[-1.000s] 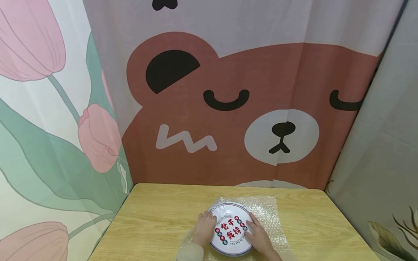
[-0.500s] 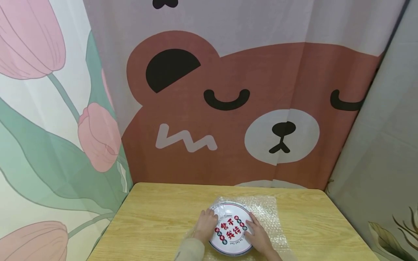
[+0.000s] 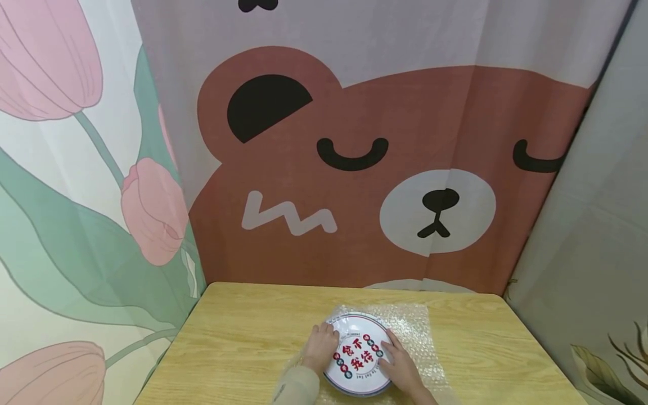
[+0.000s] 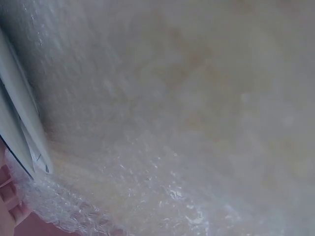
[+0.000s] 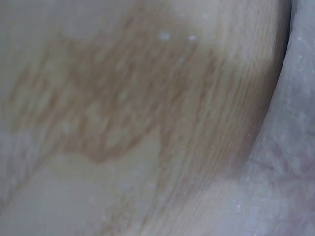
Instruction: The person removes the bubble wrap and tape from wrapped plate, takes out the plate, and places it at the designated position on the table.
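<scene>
A round white plate (image 3: 358, 354) with blue rim lines, red characters and small coloured dots lies over a sheet of bubble wrap (image 3: 415, 329). My left hand (image 3: 320, 347) holds its left edge, fingers bent over the rim. Opposite, my right hand (image 3: 401, 368) grips the right edge, thumb on the printed face and fingers along the rim. Stacked white rims (image 4: 22, 105) show in the left wrist view, so more than one plate is there. Below them, fingers (image 4: 7, 196) appear at the corner.
The wood-grain table (image 3: 243, 337) extends to both sides and behind the wrap. A curtain with a bear (image 3: 283, 247) hangs along its far edge. A tulip curtain (image 3: 152, 214) stands at the left and a pale curtain (image 3: 582, 236) at the right.
My left hand has shifted slightly right, its fingers reaching further over the plate's rim. The right hand and the plate look almost unmoved.
</scene>
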Demonstrator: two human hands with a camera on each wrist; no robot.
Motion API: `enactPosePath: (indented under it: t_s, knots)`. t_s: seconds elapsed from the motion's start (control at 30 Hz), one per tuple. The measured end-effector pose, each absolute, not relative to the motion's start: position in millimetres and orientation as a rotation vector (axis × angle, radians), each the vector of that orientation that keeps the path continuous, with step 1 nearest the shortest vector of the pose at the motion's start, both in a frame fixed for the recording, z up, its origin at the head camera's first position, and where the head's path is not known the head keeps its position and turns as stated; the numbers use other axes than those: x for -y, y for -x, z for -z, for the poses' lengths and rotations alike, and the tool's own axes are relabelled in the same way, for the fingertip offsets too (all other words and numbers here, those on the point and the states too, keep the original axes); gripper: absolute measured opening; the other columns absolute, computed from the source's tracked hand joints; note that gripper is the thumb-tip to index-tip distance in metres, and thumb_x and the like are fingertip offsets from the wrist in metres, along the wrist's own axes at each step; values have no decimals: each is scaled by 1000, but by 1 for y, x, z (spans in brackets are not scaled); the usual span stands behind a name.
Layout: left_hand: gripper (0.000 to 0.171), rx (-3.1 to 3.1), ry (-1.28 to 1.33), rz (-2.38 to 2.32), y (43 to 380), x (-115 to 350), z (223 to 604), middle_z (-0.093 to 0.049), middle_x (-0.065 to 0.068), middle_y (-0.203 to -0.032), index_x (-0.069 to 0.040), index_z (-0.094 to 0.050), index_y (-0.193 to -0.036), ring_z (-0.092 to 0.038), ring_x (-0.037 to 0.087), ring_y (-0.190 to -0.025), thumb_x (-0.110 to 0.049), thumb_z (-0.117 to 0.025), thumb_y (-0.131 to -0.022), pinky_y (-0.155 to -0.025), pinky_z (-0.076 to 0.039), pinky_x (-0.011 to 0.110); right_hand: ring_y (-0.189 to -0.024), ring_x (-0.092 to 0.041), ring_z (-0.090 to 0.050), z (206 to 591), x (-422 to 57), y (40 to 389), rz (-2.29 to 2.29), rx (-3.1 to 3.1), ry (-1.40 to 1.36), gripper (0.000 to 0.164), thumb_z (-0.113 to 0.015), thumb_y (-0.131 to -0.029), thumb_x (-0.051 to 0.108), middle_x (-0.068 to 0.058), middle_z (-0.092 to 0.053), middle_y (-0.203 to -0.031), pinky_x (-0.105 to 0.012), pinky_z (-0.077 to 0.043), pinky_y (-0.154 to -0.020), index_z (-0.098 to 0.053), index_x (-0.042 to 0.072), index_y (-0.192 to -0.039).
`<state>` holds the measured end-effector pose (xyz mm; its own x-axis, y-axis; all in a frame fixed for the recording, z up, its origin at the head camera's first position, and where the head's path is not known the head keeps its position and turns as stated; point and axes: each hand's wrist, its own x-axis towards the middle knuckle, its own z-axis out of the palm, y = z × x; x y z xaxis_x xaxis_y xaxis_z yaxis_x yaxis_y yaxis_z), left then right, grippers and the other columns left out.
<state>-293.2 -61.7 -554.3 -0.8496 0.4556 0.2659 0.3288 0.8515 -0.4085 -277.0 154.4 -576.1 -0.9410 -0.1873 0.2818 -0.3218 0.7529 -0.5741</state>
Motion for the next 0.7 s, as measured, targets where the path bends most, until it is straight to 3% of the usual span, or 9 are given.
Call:
enactPosePath:
  t_s: [0.4, 0.7]
  knots:
    - [8, 2651, 566, -519, 292, 61, 551, -57, 0, -80, -19, -69, -80, -50, 15, -79, -25, -66, -77, -71, -44, 31, -118, -41, -37, 577, -154, 278, -965, 2752, -384, 43, -67, -72, 13, -21, -35, -135, -49, -32, -95, -58, -10, -107]
    - [9, 2619, 563, -467, 293, 61, 553, -58, -1, -77, -18, -69, -76, -52, 14, -76, -26, -65, -76, -66, -47, 31, -118, -41, -37, 577, -154, 278, -980, 2761, -362, 43, -67, -73, 13, -21, -35, -135, -48, -32, -95, -58, -10, -108]
